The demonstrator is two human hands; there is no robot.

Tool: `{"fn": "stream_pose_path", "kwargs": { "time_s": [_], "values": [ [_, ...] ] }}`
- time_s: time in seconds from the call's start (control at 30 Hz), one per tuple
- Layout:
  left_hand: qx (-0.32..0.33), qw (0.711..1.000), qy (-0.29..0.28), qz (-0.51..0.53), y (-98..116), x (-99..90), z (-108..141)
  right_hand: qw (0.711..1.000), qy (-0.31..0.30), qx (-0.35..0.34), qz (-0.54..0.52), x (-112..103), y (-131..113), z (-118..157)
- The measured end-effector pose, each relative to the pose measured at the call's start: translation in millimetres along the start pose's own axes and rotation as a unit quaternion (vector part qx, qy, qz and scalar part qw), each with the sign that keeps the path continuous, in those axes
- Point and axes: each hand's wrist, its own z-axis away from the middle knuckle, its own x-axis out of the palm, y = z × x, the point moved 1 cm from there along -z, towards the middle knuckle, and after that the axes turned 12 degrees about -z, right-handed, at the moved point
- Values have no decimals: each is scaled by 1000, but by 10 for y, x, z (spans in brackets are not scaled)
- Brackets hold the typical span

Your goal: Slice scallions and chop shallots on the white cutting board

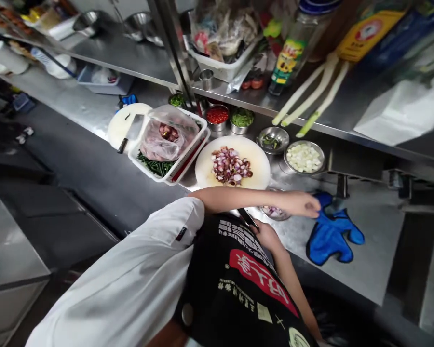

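Observation:
My left arm crosses over the front of the round white cutting board, which bears a pile of chopped purple shallots. At the right, my left hand is closed, its fingertips pinching the upper left edge of a crumpled blue cloth with dark trim. My right hand is wrapped round the black handle of a knife, close to my apron; my left forearm hides much of the knife. Beneath my left wrist, a metal bowl holds pieces of shallot, partly covered.
Behind the board stand bowls of chopped red chili, green slices and white pieces. To the left are a white basket with bagged shallots and greens, and a cleaver on another board. Scallions overhang the shelf.

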Motion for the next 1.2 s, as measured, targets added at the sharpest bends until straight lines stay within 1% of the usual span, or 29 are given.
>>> {"fn": "stream_pose_path", "kwargs": {
  "time_s": [0.03, 0.07, 0.1, 0.13, 0.17, 0.2, 0.23, 0.27, 0.3, 0.33, 0.37, 0.4, 0.43, 0.47, 0.53, 0.57, 0.6, 0.63, 0.67, 0.7, 0.73, 0.77, 0.83, 0.87, 0.9, 0.93, 0.97, 1.07, 1.2],
  "values": [
    [0, 1000, -26, 6, -98, -58, 295, 1000, -1, -4, -3, -17, 16, -17],
    [-15, 999, -28, -1, -208, -163, 627, 1000, -2, -9, -7, -37, 26, -38],
    [-34, 999, 4, -10, -326, -317, 985, 1000, -5, -13, -11, -60, 31, -61],
    [-64, 996, 61, -29, -447, -516, 1358, 1000, -8, -16, -15, -82, 31, -85],
    [-100, 986, 119, -54, -570, -750, 1738, 1000, -12, -19, -19, -102, 25, -109],
    [-145, 968, 185, -89, -693, -1011, 2117, 999, -15, -21, -21, -118, 14, -133],
    [-206, 931, 269, -135, -815, -1289, 2490, 999, -17, -22, -22, -129, -3, -155],
    [-273, 879, 344, -189, -934, -1564, 2845, 999, -15, -22, -21, -134, -24, -174],
    [-337, 817, 400, -242, -1051, -1819, 3175, 1000, -12, -21, -20, -133, -48, -192],
    [-392, 765, 423, -286, -1168, -2038, 3466, 1000, -9, -19, -20, -127, -73, -207],
    [-435, 730, 419, -320, -1285, -2211, 3715, 1000, -6, -14, -21, -117, -98, -221],
    [-467, 715, 393, -340, -1401, -2333, 3918, 1000, -4, -10, -24, -104, -122, -234],
    [-491, 710, 361, -352, -1513, -2404, 4081, 1000, -1, -5, -26, -91, -143, -245],
    [-506, 713, 327, -359, -1616, -2428, 4208, 1000, 0, -1, -28, -79, -163, -256],
    [-518, 726, 277, -359, -1778, -2369, 4392, 1000, 1, 5, -28, -58, -197, -276],
    [-517, 730, 268, -356, -1831, -2307, 4470, 1000, 2, 7, -27, -51, -212, -285],
    [-513, 735, 271, -351, -1863, -2237, 4551, 1000, 4, 8, -25, -46, -227, -292],
    [-505, 739, 286, -341, -1875, -2167, 4641, 1000, 7, 10, -24, -43, -241, -298],
    [-494, 741, 315, -328, -1866, -2104, 4744, 1000, 10, 11, -24, -42, -255, -303],
    [-479, 738, 359, -311, -1841, -2051, 4857, 1000, 12, 12, -24, -41, -270, -305],
    [-458, 730, 417, -289, -1803, -2009, 4977, 1000, 14, 11, -24, -42, -284, -307],
    [-432, 714, 484, -262, -1758, -1976, 5095, 1000, 15, 11, -25, -42, -298, -307],
    [-370, 662, 619, -203, -1665, -1931, 5295, 999, 14, 15, -29, -41, -322, -305],
    [-338, 636, 671, -175, -1627, -1913, 5362, 999, 15, 17, -30, -40, -334, -304],
    [-310, 618, 707, -150, -1597, -1898, 5400, 999, 17, 18, -30, -38, -345, -302],
    [-291, 607, 728, -129, -1576, -1886, 5411, 999, 19, 19, -29, -36, -356, -302],
    [-281, 605, 737, -112, -1562, -1875, 5400, 999, 22, 18, -27, -33, -368, -301],
    [-265, 614, 740, -74, -1543, -1867, 5290, 999, 25, 15, -25, -25, -408, -297],
    [-226, 609, 757, -71, -1502, -1930, 5177, 999, 24, 24, -24, -17, -450, -288]
  ]
}}
